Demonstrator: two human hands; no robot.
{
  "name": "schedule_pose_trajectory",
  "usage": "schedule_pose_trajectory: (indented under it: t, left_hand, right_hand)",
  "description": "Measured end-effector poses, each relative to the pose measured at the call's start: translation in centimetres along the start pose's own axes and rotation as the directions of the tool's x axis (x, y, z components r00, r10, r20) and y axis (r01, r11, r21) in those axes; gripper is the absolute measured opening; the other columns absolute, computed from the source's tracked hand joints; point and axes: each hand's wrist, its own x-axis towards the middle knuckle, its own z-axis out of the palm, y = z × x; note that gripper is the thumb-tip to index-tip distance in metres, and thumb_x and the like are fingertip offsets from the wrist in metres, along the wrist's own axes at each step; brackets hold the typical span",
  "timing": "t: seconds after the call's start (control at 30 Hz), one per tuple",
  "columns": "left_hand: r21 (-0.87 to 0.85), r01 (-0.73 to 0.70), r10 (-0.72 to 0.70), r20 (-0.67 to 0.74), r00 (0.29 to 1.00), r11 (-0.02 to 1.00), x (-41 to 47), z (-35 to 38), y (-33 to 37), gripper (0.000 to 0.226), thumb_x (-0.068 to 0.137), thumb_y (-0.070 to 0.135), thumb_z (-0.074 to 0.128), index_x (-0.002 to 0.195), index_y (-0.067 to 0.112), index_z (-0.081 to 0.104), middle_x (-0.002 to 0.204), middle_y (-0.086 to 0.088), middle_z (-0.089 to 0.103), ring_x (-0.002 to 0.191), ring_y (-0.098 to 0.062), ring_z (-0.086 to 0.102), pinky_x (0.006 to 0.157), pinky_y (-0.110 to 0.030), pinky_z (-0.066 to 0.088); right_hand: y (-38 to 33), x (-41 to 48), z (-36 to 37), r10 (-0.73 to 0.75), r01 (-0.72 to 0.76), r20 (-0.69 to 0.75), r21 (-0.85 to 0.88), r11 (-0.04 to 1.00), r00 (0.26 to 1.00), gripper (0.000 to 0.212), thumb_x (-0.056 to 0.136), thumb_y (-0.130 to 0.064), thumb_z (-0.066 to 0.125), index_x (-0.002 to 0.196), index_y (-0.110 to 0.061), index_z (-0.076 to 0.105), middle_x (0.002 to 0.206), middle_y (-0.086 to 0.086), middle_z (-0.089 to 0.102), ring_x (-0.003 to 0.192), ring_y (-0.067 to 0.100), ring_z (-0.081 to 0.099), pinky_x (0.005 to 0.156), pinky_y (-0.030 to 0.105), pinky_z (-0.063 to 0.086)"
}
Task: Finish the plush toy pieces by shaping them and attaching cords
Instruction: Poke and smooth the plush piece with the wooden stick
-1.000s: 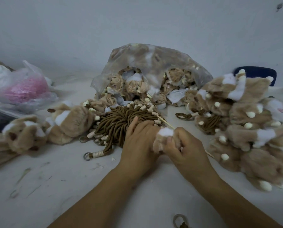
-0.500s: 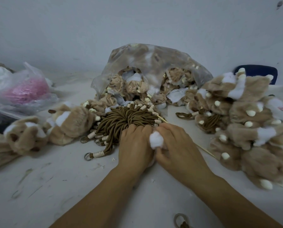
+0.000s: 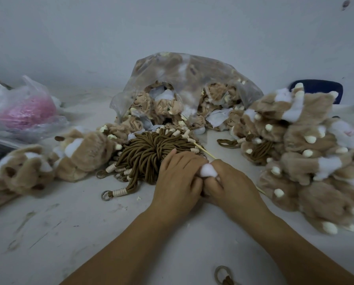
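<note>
Grip: left hand (image 3: pixel 178 178) and right hand (image 3: pixel 232 183), fingers curled, jointly clasp a small plush piece (image 3: pixel 208 171), only its white tuft showing, just near of the brown cord bundle (image 3: pixel 149 154). Finished plush toys (image 3: pixel 307 153) are piled right; a clear bag (image 3: pixel 184 79) stands far.

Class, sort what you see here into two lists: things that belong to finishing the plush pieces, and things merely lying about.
Belongs to the job:
- piece, held by left hand and right hand
- cords
- stick
- bag of pieces
- plush pile

Lying about:
- pink bag
- blue thing
</note>
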Motion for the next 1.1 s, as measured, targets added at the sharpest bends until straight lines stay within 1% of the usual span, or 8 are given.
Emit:
schedule_pose_trajectory:
  t: [0.07, 0.17, 0.3, 0.43, 0.6, 0.8, 0.9, 1.1]
  left_hand:
    - [-0.091, 0.069, -0.075, -0.053, 0.996, 0.993, 0.0, -0.2, -0.1, 0.041, 0.079, 0.022, 0.046, 0.11, 0.013, 0.072, 0.119, 0.001, 0.065, 0.115, -0.018, 0.057, 0.106, -0.05, 0.039]
    - [-0.284, 0.288, -0.317, -0.061, 0.947, 0.915, 0.0, -0.7, 0.0, 0.041, 0.079, 0.02, 0.055, 0.119, 0.018, 0.065, 0.13, 0.008, 0.045, 0.126, -0.014, 0.044, 0.107, -0.046, 0.039]
    - [-0.32, 0.396, -0.448, -0.106, 0.888, 0.861, 0.1, -1.1, 0.2, 0.034, 0.081, 0.015, 0.073, 0.111, 0.017, 0.055, 0.116, 0.008, 0.036, 0.114, -0.017, 0.043, 0.101, -0.045, 0.04]
    - [-0.39, 0.437, -0.498, -0.066, 0.864, 0.81, 0.0, -1.3, 0.4, 0.021, 0.085, 0.018, 0.072, 0.088, 0.023, 0.051, 0.098, 0.011, 0.044, 0.081, -0.002, 0.045, 0.073, -0.016, 0.042]
    - [-0.51, 0.5, -0.548, 0.065, 0.834, 0.7, -0.1, -1.4, -0.2, 0.022, 0.09, 0.018, 0.067, 0.078, 0.036, 0.065, 0.086, 0.008, 0.067, 0.076, 0.001, 0.059, 0.064, -0.008, 0.044]
    - [-0.732, 0.595, -0.61, 0.314, 0.728, 0.333, 0.2, -1.4, -0.1, 0.028, 0.092, 0.015, 0.064, 0.082, 0.037, 0.079, 0.083, -0.001, 0.076, 0.078, -0.013, 0.066, 0.073, -0.033, 0.055]
    - [-0.79, 0.594, -0.576, 0.417, 0.703, 0.152, 0.4, -1.5, -0.5, 0.031, 0.093, 0.008, 0.059, 0.08, 0.028, 0.079, 0.078, -0.002, 0.074, 0.07, -0.012, 0.067, 0.061, -0.025, 0.054]
    - [-0.752, 0.607, -0.496, 0.436, 0.751, 0.257, -0.1, -1.2, -0.4, 0.022, 0.095, 0.017, 0.062, 0.094, 0.032, 0.078, 0.092, 0.0, 0.076, 0.078, -0.01, 0.067, 0.07, -0.02, 0.053]
  right_hand:
    - [-0.4, 0.0, 0.0, -0.05, 0.05, 0.0, 0.022, 0.999, 0.999, 0.01, 0.07, -0.044, 0.031, 0.064, -0.037, 0.028, 0.058, -0.013, 0.033, 0.063, -0.007, 0.046, 0.048, 0.015, 0.027]
    - [-0.6, -0.1, -0.4, -0.148, 0.148, 0.021, 0.001, 0.989, 0.989, 0.008, 0.074, -0.042, 0.032, 0.07, -0.035, 0.033, 0.059, -0.015, 0.032, 0.064, 0.006, 0.036, 0.049, 0.019, 0.019]
    - [-1.1, -0.2, -1.0, -0.204, 0.203, 0.015, 0.025, 0.979, 0.979, 0.013, 0.074, -0.039, 0.032, 0.072, -0.028, 0.037, 0.062, -0.014, 0.033, 0.066, 0.008, 0.034, 0.051, 0.025, 0.019]
    - [-1.7, -0.2, -1.5, -0.228, 0.225, 0.056, 0.054, 0.973, 0.972, 0.008, 0.073, -0.042, 0.031, 0.069, -0.035, 0.033, 0.064, -0.016, 0.035, 0.066, 0.009, 0.034, 0.055, 0.027, 0.027]
    - [-2.5, -0.4, -1.8, -0.27, 0.265, 0.066, 0.068, 0.962, 0.961, 0.014, 0.073, -0.041, 0.033, 0.063, -0.039, 0.023, 0.06, -0.017, 0.031, 0.064, 0.009, 0.032, 0.052, 0.022, 0.026]
    - [-1.8, -0.6, -1.7, -0.296, 0.293, 0.047, 0.07, 0.954, 0.954, 0.008, 0.076, -0.034, 0.033, 0.069, -0.037, 0.028, 0.062, -0.019, 0.031, 0.065, 0.006, 0.031, 0.053, 0.017, 0.026]
    - [-1.3, -0.7, -1.2, -0.306, 0.306, 0.03, 0.0, 0.952, 0.951, 0.005, 0.078, -0.029, 0.035, 0.076, -0.032, 0.032, 0.067, -0.017, 0.031, 0.066, 0.003, 0.028, 0.053, 0.019, 0.02]
    - [0.1, -0.6, -1.2, -0.134, 0.134, -0.008, 0.112, 0.985, 0.991, 0.012, 0.074, -0.036, 0.029, 0.063, -0.036, 0.028, 0.06, -0.015, 0.037, 0.065, -0.003, 0.044, 0.056, 0.01, 0.03]
